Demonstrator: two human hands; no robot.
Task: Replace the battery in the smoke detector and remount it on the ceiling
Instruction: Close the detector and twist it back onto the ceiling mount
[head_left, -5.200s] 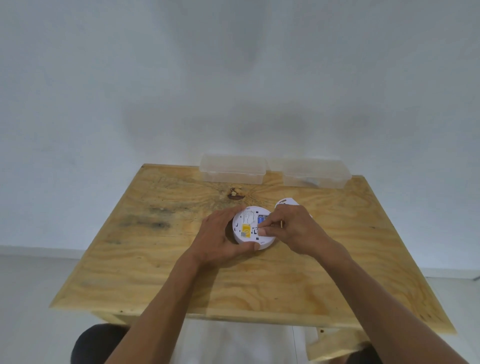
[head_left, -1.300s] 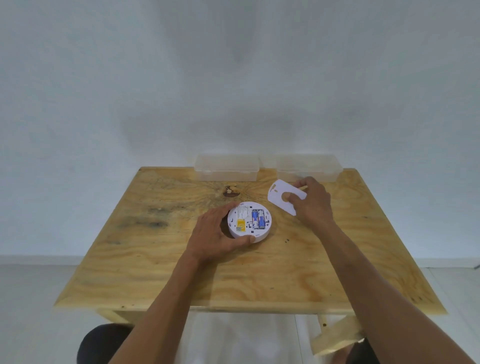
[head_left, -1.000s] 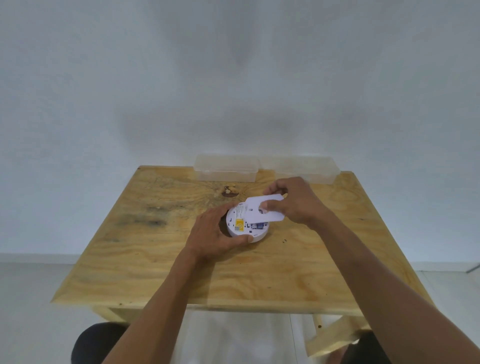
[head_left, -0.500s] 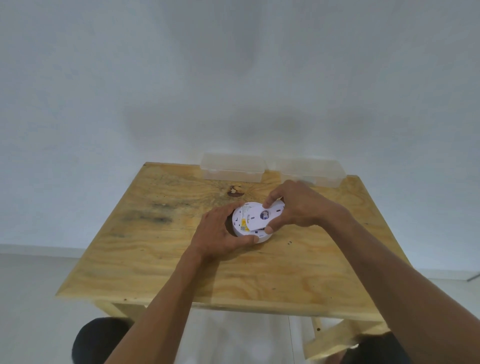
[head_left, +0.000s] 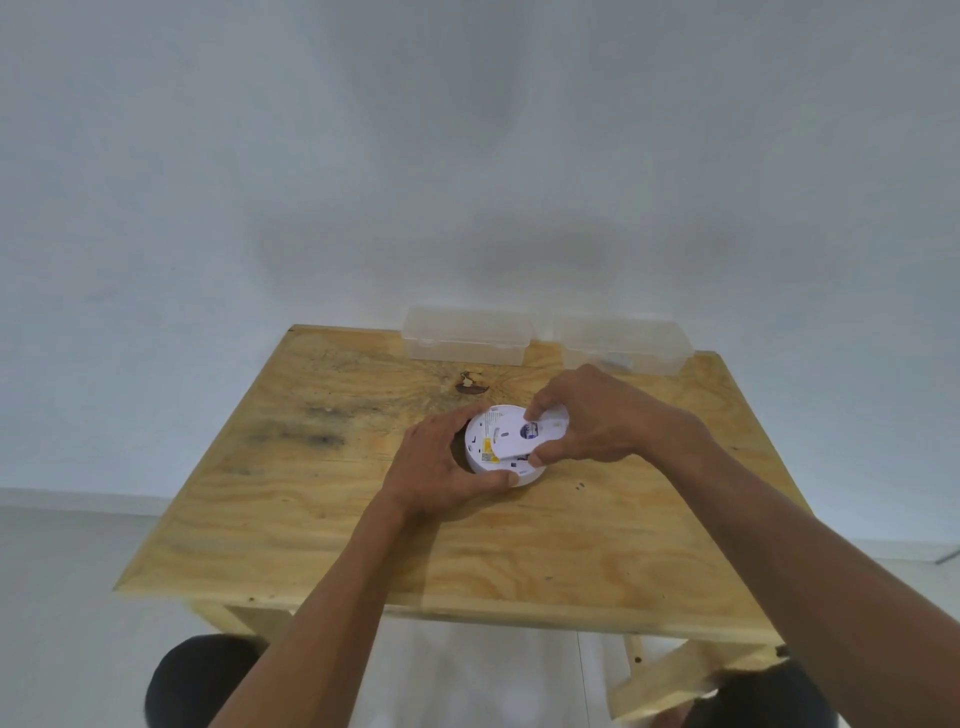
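Two hands, one detector, one cover, two clear boxes, one table.

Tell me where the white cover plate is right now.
In the head view, the white cover plate lies on the upturned smoke detector at the table's centre, pinched by the right hand while the left hand grips the detector.

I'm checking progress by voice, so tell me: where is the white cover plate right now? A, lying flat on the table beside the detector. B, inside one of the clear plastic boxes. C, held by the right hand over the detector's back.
C: the right hand pinches the cover plate over the smoke detector, which the left hand steadies.
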